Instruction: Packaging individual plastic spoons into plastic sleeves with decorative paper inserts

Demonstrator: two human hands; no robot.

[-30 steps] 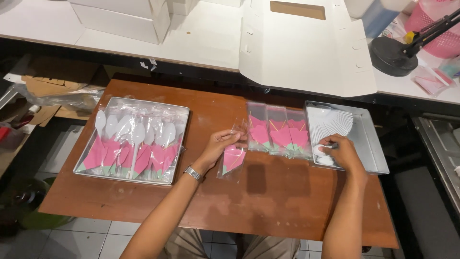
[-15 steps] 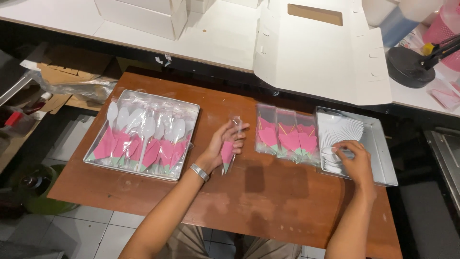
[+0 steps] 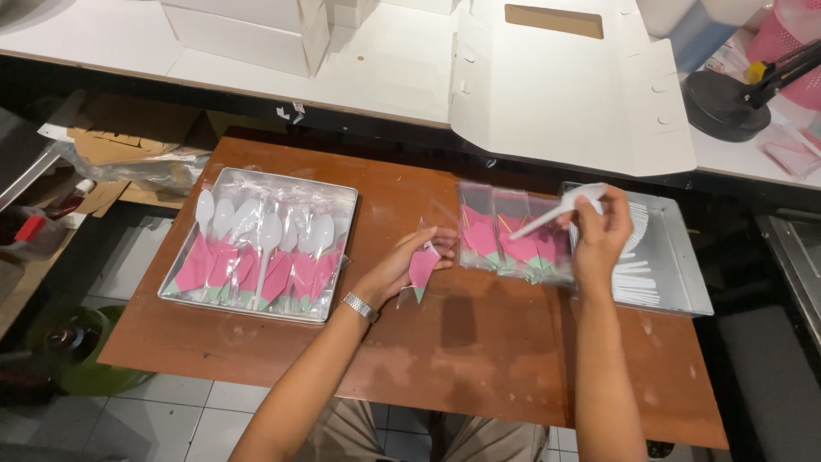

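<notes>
My left hand (image 3: pixel 402 265) holds a small clear sleeve with a folded pink napkin (image 3: pixel 422 267) above the brown table (image 3: pixel 479 359). My right hand (image 3: pixel 601 239) is raised over the right metal tray (image 3: pixel 680 274) and pinches a white plastic spoon (image 3: pixel 556 210), its handle pointing left toward the sleeve. Several more pink-napkin sleeves (image 3: pixel 509 239) lie in a row between my hands. White plastic spoons (image 3: pixel 637 278) are stacked in the right tray. The left metal tray (image 3: pixel 261 244) holds several packed sleeves, each with a spoon and pink napkin.
A flat white cardboard box (image 3: pixel 569 94) lies open on the white counter behind the table. White boxes (image 3: pixel 248 30) stand at the back left. A black lamp base (image 3: pixel 723 103) sits at the back right. Cardboard and plastic (image 3: pixel 128 162) lie left of the table.
My right hand has lifted out of the right tray with a white spoon in it. My left hand still holds the napkin sleeve, now a little lower and tilted.
</notes>
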